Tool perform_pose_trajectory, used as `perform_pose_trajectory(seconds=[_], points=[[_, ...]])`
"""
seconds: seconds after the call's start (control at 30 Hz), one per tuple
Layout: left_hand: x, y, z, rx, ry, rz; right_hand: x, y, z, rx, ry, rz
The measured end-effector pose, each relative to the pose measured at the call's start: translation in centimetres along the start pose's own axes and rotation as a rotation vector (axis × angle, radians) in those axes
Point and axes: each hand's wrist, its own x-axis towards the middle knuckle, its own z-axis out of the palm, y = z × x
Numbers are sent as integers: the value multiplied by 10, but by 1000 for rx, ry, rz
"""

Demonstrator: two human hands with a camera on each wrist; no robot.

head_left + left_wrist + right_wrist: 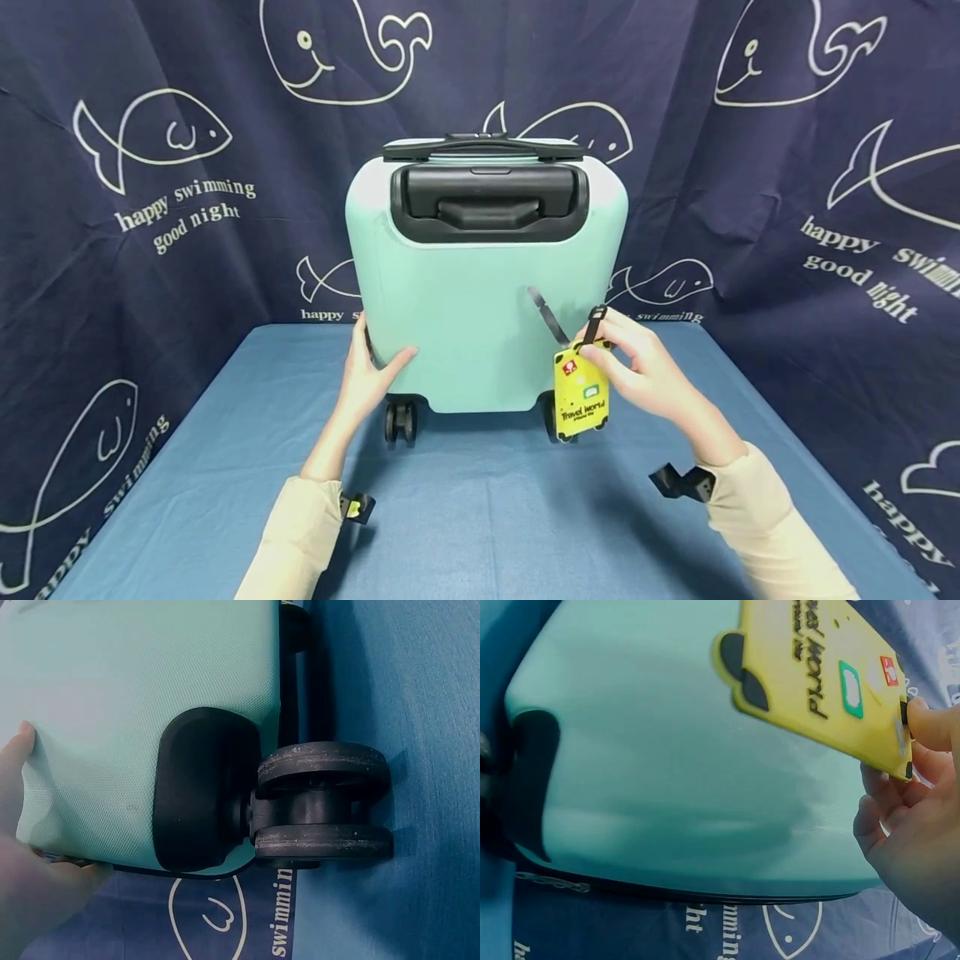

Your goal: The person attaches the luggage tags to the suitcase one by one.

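Observation:
A mint-green suitcase (480, 325) stands upright on its wheels, its black telescoping handle (489, 204) pushed down in the recess. My left hand (366, 375) grips its lower left side, thumb on the front face and fingers round the edge. In the left wrist view a black double wheel (322, 799) sits close by that hand. My right hand (637, 367) pinches the top of a yellow luggage tag (582, 392), printed "Travel World", between thumb and fingers. From the tag runs a black strap (549, 317) with a buckle, its loose end in front of the suitcase.
Blue cloth (480, 500) covers the table under the suitcase. Behind and at both sides hangs a dark blue curtain (187, 275) with white fish and whale drawings. A black carry handle (483, 148) spans the suitcase's top edge.

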Motion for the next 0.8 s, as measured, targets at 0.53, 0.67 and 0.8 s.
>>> perform_pose_trajectory(seconds=[0.53, 0.67, 0.8], points=[[-1, 3, 1, -28, -10, -16, 23, -4, -14, 37, 6, 27], [-2, 2, 1, -29, -3, -12, 29, -6, -18, 13, 19, 32], [-2, 2, 1, -25, -7, -4, 33, -7, -22, 12, 38, 23]])
